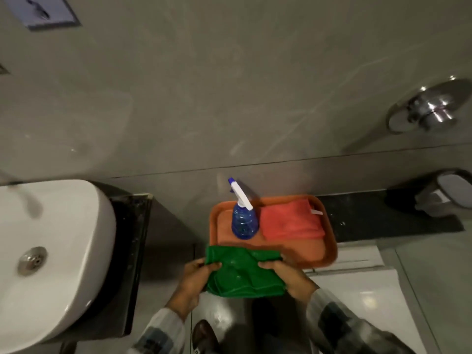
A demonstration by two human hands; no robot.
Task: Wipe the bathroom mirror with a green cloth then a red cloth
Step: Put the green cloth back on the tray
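Note:
A green cloth (242,272) is held between both hands over the near edge of an orange tray (329,241). My left hand (196,277) grips its left side and my right hand (286,275) grips its right side. On the tray lies a folded red cloth (291,221) at the back right. A blue spray bottle (244,221) with a white trigger head stands beside it on the left. The mirror is not in view.
A white washbasin (51,251) on a dark counter (130,251) sits at the left. The tray rests on a white toilet cistern (357,256) against a grey tiled wall. A chrome fitting (429,108) and a dispenser (444,192) are at the right. A shoe (204,335) shows below.

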